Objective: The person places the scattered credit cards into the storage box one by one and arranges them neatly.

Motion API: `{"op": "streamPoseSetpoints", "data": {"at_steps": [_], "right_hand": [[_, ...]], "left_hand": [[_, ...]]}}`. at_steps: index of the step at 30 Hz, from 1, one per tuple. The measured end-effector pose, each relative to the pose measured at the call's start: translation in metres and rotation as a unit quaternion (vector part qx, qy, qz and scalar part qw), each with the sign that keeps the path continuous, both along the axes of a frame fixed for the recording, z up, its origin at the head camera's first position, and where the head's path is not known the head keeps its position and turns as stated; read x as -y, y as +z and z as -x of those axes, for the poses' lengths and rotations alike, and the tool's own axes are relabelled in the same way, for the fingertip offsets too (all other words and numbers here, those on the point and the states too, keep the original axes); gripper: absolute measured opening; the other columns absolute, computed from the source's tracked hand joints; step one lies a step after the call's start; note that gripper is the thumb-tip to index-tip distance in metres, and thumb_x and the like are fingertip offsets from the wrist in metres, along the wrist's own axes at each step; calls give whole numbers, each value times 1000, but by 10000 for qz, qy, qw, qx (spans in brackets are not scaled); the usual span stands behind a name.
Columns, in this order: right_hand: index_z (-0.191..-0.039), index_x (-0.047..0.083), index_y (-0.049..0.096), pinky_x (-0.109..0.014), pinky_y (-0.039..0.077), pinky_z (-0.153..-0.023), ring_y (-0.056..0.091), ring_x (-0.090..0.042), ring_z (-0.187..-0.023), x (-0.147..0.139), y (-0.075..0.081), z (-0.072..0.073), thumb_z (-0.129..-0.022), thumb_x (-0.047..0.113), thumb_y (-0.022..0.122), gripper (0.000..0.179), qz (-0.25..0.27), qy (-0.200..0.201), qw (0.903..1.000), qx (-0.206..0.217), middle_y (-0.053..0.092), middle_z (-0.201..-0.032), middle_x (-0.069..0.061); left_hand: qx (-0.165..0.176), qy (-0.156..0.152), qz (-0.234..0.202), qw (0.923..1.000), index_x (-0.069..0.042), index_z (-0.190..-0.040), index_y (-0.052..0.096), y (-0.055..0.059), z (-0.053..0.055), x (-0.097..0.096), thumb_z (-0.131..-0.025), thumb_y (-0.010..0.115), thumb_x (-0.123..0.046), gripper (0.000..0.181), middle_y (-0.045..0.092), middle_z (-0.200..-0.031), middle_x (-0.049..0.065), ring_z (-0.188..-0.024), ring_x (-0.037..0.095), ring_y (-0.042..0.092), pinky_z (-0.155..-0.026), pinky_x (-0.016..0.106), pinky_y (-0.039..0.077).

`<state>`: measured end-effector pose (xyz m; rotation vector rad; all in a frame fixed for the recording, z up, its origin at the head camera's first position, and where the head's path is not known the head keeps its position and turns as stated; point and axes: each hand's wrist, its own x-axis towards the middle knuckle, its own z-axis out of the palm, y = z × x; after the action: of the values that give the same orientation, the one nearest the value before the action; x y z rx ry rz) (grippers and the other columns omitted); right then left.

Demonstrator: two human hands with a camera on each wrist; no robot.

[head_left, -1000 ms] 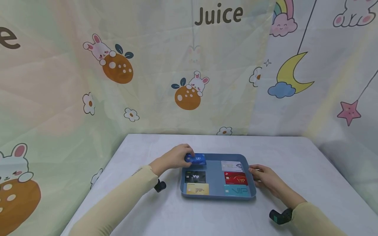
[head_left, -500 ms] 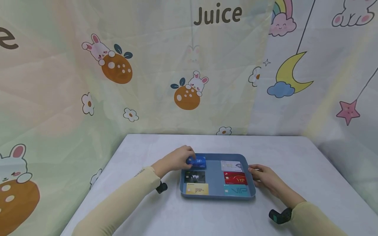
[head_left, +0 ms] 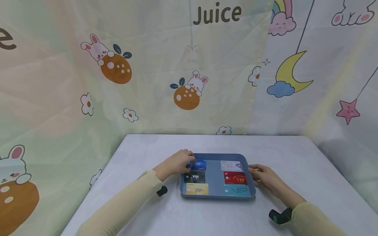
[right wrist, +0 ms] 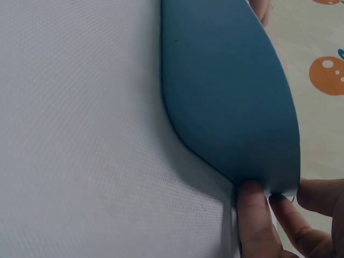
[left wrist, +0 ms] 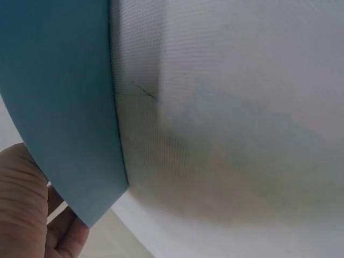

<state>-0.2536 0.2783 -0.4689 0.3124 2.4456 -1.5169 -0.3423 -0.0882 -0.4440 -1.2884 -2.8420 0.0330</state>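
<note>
A blue tray (head_left: 214,173) lies on the white table and bears several cards. My left hand (head_left: 178,161) is over its far left corner, its curled fingers at the left end of a blue VIP card (head_left: 200,164). That end of the card is hidden by the fingers. In the left wrist view my thumb and fingers show beyond the tray's wall (left wrist: 64,107). My right hand (head_left: 265,177) grips the tray's right side. In the right wrist view its thumb is at the rim and its fingertips (right wrist: 251,196) press the outer wall.
Below the blue card lie a black card (head_left: 195,177) and a gold card (head_left: 197,189). Down the right side are a white card (head_left: 228,166), a red card (head_left: 235,178) and a teal card (head_left: 236,190). A printed cloth (head_left: 159,65) hangs behind the table (head_left: 153,144).
My left hand has come down and slightly nearer, bringing the blue card lower into the tray, above the black card. My right hand stays at the tray's side.
</note>
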Motion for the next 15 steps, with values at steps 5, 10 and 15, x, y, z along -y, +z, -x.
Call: {"op": "streamPoseSetpoints", "data": {"at_steps": [5, 10, 15], "right_hand": [[-149, -6, 43, -27, 60, -80, 65, -35, -113, 0, 0, -1, -107, 35, 57, 61, 6, -5, 10000, -21, 52, -142, -36], [-148, -6, 44, -27, 60, -81, 65, -36, -114, 0, 0, -1, -107, 36, 57, 61, -16, -7, 10000, -10, 52, -142, -36], [-148, -6, 44, -27, 60, -81, 65, -35, -113, 0, -1, -2, -107, 35, 57, 60, 33, -20, 10000, 15, 52, -143, -36]], "left_hand": [[-219, -113, 46, 9997, -18, -114, 76, -5, 2, 0, -88, 82, -26, 28, 71, -124, 3, -109, 20, 66, -103, 37, 52], [-196, -72, 117, 9997, -19, -116, 76, -7, 3, 0, -89, 81, -27, 28, 70, -126, 3, -111, 19, 65, -104, 38, 51], [-184, -63, 185, 9996, -18, -116, 78, -6, 2, -2, -90, 80, -23, 27, 71, -126, 3, -115, 19, 64, -105, 36, 50]]}}
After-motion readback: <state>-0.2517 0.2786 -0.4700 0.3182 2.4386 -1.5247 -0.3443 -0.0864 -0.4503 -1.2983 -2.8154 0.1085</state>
